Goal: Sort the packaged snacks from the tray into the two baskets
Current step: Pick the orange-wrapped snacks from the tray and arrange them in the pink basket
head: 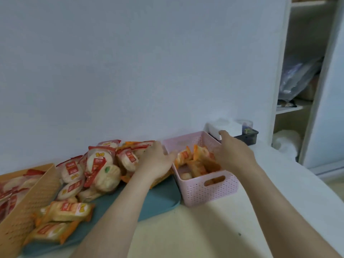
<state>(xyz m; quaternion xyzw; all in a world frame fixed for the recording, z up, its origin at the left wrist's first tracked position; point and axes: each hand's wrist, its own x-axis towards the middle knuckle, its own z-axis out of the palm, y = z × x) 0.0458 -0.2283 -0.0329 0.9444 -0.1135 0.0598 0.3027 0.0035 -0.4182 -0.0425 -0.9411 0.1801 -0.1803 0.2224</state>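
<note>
Pink basket (210,190) holds orange-wrapped snacks (199,165) under the right hand (234,155), whose fingers are extended and grip nothing. The left hand (154,161) lies flat on the snack pile (100,168) on the teal tray (158,202). The tan basket (28,202) holds red-labelled packs (11,185).

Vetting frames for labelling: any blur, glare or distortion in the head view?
Head view: soft even light, no harsh glare, only faint shadows; left hand and right hand slightly blurred, packets soft; wide-angle lens tilts the shelf uprights at right.
</note>
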